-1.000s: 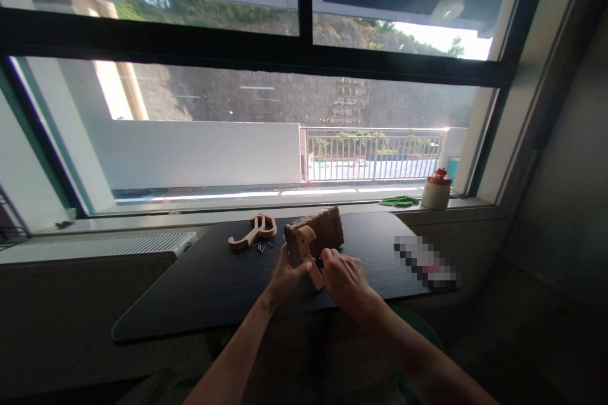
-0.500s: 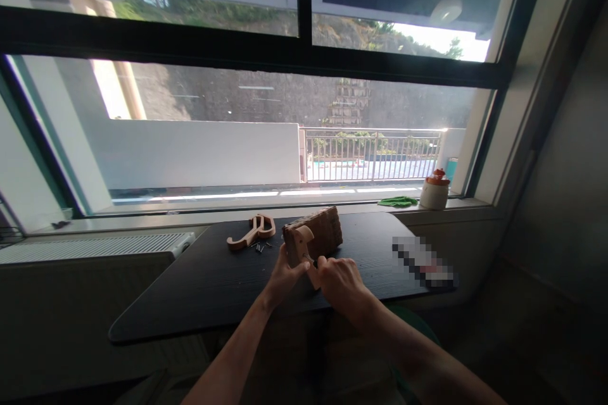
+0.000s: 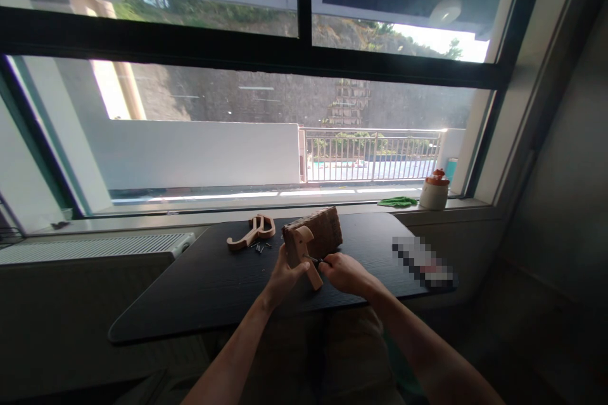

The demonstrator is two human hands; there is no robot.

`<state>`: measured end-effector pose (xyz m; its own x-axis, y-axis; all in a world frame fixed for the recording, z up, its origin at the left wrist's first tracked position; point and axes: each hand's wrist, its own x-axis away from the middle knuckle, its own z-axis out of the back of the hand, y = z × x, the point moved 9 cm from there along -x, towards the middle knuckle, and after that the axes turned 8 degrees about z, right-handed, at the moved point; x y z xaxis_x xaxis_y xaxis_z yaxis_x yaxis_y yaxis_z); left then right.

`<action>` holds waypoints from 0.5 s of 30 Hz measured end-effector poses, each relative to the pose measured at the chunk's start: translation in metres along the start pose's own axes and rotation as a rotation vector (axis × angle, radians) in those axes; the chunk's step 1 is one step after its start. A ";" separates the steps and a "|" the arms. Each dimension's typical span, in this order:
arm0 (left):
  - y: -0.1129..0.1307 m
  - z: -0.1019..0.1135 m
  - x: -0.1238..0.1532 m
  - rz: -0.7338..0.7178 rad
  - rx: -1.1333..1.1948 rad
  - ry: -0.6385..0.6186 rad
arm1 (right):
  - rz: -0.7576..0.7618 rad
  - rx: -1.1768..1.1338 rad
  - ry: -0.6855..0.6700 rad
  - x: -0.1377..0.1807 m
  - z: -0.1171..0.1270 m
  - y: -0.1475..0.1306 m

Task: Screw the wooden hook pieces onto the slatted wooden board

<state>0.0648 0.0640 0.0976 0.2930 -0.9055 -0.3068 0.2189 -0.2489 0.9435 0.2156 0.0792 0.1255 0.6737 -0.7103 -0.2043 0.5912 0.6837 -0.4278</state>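
My left hand is closed round a light wooden hook, pressing it against the near end of a rough brown wood block. The block lies tilted on the table. Its fingers go behind the block's left side, partly hidden, with the thumb across the hook's front. My right hand is closed on a small screwdriver, whose thin shaft points left to the middle of the hook; its handle is mostly hidden in the fingers. Further left lie more wooden hooks and several loose screws.
The black table stands below a window. A pixelated item lies near its right edge. On the sill are a green cloth and a white jar with an orange lid. A white radiator is at the left.
My right hand has turned at the wrist and drawn slightly right, so the screwdriver's shaft and the hook's lower end show more. My left hand, hook and block stay nearly still.
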 end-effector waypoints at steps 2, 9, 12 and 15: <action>0.000 0.001 0.000 -0.007 -0.006 0.006 | 0.007 -0.086 -0.044 -0.003 -0.006 0.006; -0.002 0.000 -0.001 -0.006 0.029 -0.030 | 0.000 0.017 0.039 0.003 0.004 0.000; 0.000 -0.002 0.000 0.008 0.054 -0.046 | 0.019 0.208 0.122 0.011 0.019 -0.019; 0.002 -0.004 0.001 0.018 0.060 -0.065 | 0.073 0.349 0.170 0.017 0.029 -0.040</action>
<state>0.0688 0.0638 0.0985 0.2347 -0.9300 -0.2829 0.1578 -0.2507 0.9551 0.2161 0.0452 0.1644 0.6537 -0.6555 -0.3782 0.6797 0.7283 -0.0875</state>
